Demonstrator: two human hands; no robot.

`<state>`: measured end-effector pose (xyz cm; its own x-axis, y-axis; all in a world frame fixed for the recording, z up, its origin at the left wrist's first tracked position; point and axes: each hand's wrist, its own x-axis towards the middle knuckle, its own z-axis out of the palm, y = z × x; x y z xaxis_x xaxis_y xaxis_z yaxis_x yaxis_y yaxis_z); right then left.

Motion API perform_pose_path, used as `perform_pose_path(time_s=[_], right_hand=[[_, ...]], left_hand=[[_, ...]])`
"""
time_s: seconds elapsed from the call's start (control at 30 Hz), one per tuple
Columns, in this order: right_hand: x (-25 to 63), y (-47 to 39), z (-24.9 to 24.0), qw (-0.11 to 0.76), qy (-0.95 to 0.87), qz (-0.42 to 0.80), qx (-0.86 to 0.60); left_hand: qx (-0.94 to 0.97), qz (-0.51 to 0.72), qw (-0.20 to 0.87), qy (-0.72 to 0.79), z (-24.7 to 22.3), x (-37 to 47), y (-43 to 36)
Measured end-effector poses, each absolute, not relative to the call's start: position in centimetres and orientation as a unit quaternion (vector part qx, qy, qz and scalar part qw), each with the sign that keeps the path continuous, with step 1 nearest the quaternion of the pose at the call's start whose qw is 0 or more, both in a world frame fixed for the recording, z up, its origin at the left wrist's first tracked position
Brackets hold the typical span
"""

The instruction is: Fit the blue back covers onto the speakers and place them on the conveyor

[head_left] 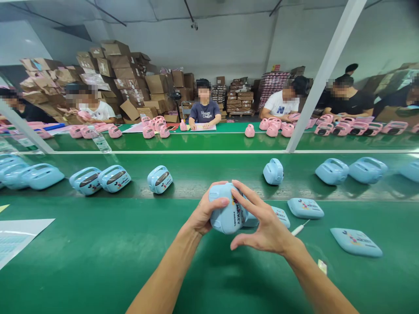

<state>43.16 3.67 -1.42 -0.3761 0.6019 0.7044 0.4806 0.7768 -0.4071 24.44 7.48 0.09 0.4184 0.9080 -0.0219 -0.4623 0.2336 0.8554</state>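
In the head view, a light blue plastic housing [225, 218] with a Mickey print is held up above the green table, tilted on end. My left hand [204, 213] is closed around its left side, the thumb across the near face. My right hand [262, 218] is open: its fingertips touch the printed edge, while the thumb stands apart below. Behind the right hand lies a printed blue panel [280, 216], partly hidden. Two more panels, one farther back [306, 208] and one nearer [356, 242], lie to the right. A thin white-handled tool [298, 229] with a narrow shaft rests beside them.
Blue handled units [159, 179] stand along the strip [212, 174] beyond my hands. Printed paper [22, 237] lies at left, a small yellowish scrap [322, 267] at right. Across a white rail [196, 151], several people sit among pink units [249, 131]. A slanted white post [314, 87] rises at right.
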Motion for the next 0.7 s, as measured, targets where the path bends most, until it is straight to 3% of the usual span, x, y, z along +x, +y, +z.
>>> perform_pose_path(time_s=[0.7], right_hand=[[44.3,2.9,-0.2,0.448,-0.829,0.011,-0.335]], left_hand=[[0.45,0.451,0.703,0.317,1.8,24.7,6.4]])
